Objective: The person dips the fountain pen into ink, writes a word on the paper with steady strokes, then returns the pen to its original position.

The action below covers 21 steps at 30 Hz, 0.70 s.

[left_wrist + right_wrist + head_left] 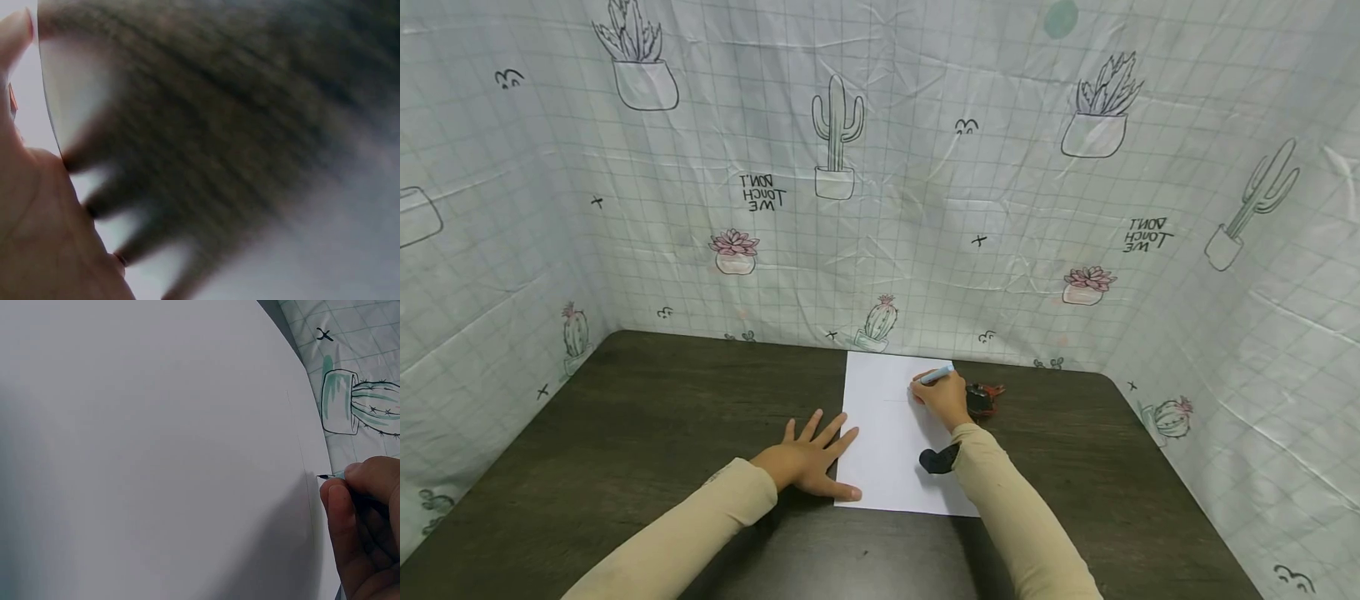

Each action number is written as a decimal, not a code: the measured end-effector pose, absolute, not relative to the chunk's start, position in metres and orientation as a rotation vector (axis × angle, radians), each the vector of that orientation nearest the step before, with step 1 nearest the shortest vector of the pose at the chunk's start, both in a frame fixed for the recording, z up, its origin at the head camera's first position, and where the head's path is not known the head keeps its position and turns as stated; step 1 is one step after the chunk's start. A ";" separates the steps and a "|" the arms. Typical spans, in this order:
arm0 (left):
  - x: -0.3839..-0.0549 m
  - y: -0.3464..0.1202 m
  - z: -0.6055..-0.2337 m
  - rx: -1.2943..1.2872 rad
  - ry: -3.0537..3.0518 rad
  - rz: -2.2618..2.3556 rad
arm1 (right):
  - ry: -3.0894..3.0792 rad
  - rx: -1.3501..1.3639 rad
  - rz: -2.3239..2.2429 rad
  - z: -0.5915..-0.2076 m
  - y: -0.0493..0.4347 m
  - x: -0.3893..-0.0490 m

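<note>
A white sheet of paper (887, 454) lies on the dark table, its far edge near the back cloth. My right hand (946, 398) pinches a light-blue pen (937, 375) over the sheet's upper right part. In the right wrist view, the pen's dark tip (325, 477) is at the paper, close to a thin, faint line (300, 442). Spread flat, my left hand (805, 461) rests across the sheet's left edge, its fingers straight and apart. The left wrist view shows the palm side of that hand (50, 231) against a blurred dark surface.
Just right of my right hand sits a small black and orange-red object (981, 401), partly hidden; its kind is unclear. A black rounded piece (937, 461) juts from the right wrist over the paper. Cloth printed with cacti (910, 208) hangs behind and beside the wooden table (700, 392).
</note>
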<state>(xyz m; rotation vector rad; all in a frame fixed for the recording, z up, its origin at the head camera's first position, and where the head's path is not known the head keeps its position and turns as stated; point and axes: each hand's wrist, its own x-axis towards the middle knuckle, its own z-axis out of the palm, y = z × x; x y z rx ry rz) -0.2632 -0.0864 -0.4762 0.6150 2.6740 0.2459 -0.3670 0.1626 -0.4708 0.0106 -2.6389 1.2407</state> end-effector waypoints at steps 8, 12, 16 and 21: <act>-0.266 -0.087 -0.478 0.613 2.672 0.237 | -2.650 0.011 1.222 -0.471 0.162 -0.368; -0.269 -0.086 -0.483 0.605 2.676 0.210 | -2.659 0.007 1.204 -0.469 0.162 -0.366; -0.272 -0.086 -0.490 0.606 2.691 0.200 | -2.675 -0.004 1.191 -0.468 0.162 -0.364; -0.271 -0.085 -0.487 0.599 2.691 0.209 | -2.692 -0.005 1.181 -0.466 0.162 -0.360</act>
